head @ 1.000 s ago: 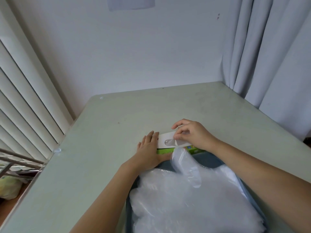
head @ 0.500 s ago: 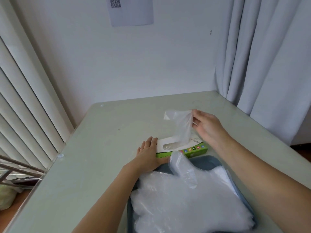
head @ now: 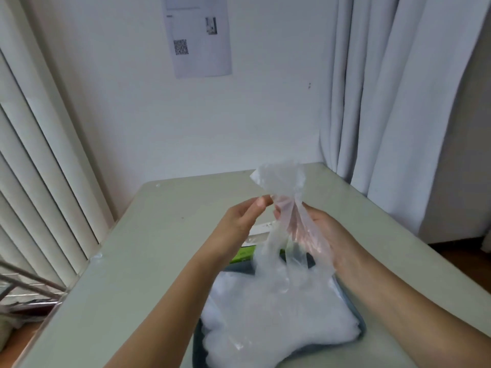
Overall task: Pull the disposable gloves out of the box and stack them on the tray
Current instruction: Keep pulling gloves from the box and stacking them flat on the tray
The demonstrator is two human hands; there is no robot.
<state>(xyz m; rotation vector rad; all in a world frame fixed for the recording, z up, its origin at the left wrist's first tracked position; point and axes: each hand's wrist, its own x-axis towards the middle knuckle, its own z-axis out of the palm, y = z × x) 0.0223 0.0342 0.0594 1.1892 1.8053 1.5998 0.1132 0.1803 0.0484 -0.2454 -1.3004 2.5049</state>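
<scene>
One glove (head: pixel 283 181) is up in the air between both hands, over the far end of the tray (head: pixel 357 312). The left hand (head: pixel 239 224) has its fingers (head: pixel 261 202) pinched together right at the glove's left edge, at the narrow bit where the plastic bunches up. The right hand (head: pixel 326 240) is curled round the same bunched part from the other side. Most of it sits behind the film, so you only get a pinkish smear of fingers through it (can't count them, honestly).

Above the hands the glove fans out, and below them it hangs down in strips. Where it ends and the pile (head: pixel 279 320) starts is hard to call, since it's all the same cloudy white. That pile fills the tray, with only a dark rim showing at the right and lower left, and the near end is cut off by the frame.

The box (head: pixel 243 254) is mostly hidden. Just a green sliver and a bit of white top peek out between the left wrist and the hanging glove, right behind the tray on the table (head: pixel 159 235). Its opening isn't visible.

The paper (head: pixel 198 35) on the wall has a QR code, but the rest is too blurry to read. Curtain (head: pixel 385 102) on the right, blinds (head: pixel 39 168) on the left.
</scene>
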